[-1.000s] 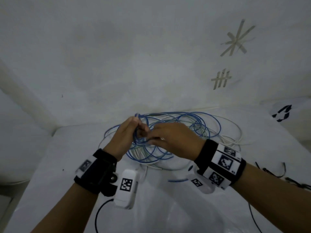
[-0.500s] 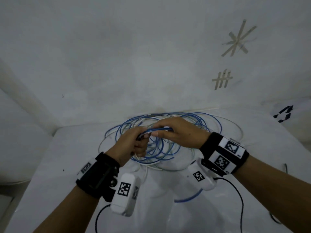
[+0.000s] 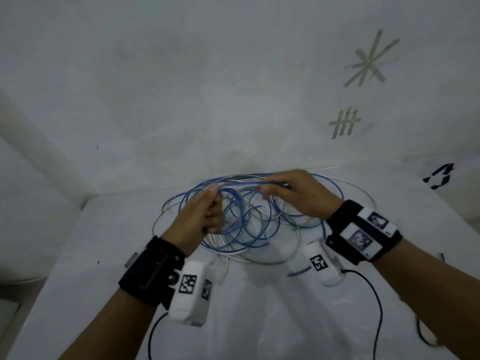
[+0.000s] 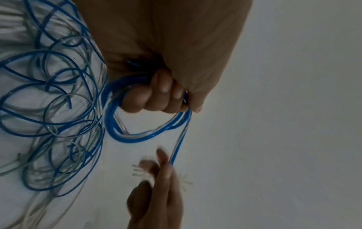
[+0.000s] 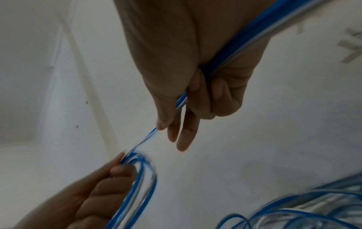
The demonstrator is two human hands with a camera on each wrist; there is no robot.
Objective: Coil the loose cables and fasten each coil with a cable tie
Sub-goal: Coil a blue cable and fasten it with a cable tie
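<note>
1. Left hand [image 3: 200, 216] is clenched round a small coil [image 4: 145, 127] of blue and clear cable; the fingers [image 4: 156, 99] curl through the loops and the thumb clamps on top.
2. Right hand [image 3: 298, 196] grasps the same paired blue-and-clear strand [image 3: 244, 183], which runs taut between the two hands above the table [image 3: 78, 268]. The right wrist view shows the strand passing through the palm and out between thumb and fingers [image 5: 186, 136]; two fingers point nearly straight, the rest are curled.
3. The loose cable pile [image 3: 259, 224] lies on the table under and behind both hands, blue and pale loops overlapping. How many separate cables there are cannot be told.
4. The hands cover the middle of the pile in the head view; the left palm hides how many turns the coil has.
5. Both wrist views are blurred near the far hand, so the strand's detail there is soft.
6. A black lead [image 3: 374, 294] runs from the right wrist unit off the bottom edge. A dark thing at the right edge [image 3: 426, 336] is cut off, unidentifiable.
7. Tape marks [image 3: 371, 61] are on the wall behind.
</note>
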